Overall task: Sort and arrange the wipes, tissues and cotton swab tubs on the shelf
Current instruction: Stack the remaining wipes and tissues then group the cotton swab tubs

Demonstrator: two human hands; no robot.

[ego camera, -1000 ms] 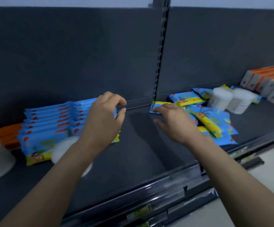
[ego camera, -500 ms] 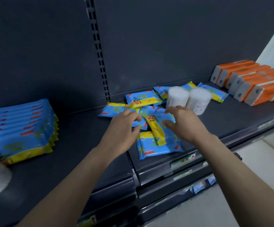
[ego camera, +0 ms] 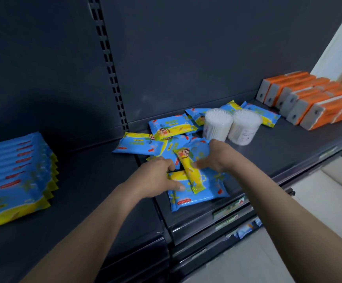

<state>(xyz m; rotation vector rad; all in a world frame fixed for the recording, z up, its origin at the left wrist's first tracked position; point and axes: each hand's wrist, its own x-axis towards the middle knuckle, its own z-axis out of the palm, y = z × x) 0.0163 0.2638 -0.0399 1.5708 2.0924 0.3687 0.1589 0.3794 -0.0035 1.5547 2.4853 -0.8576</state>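
Centrally on the dark grey metal shelf (ego camera: 84, 190), the left hand (ego camera: 158, 178) grips a flat blue-and-yellow plastic wipes pack (ego camera: 198, 193), thumb on top. Whether the right hand (ego camera: 215, 156), lying on the loose heap of like packs (ego camera: 141, 146), grips anything I cannot tell. Two clear round cotton swab tubs (ego camera: 217, 125) stand at 1 o'clock, orange-and-grey tissue packs (ego camera: 309, 103) at 2, a tidy blue wipes stack (ego camera: 12, 176) at 9.

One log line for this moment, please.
phase: gathering wipes | left hand: grips front wipe pack | right hand: rests on loose wipe pile | swab tubs: upright behind pile | sorted wipe stack: far left
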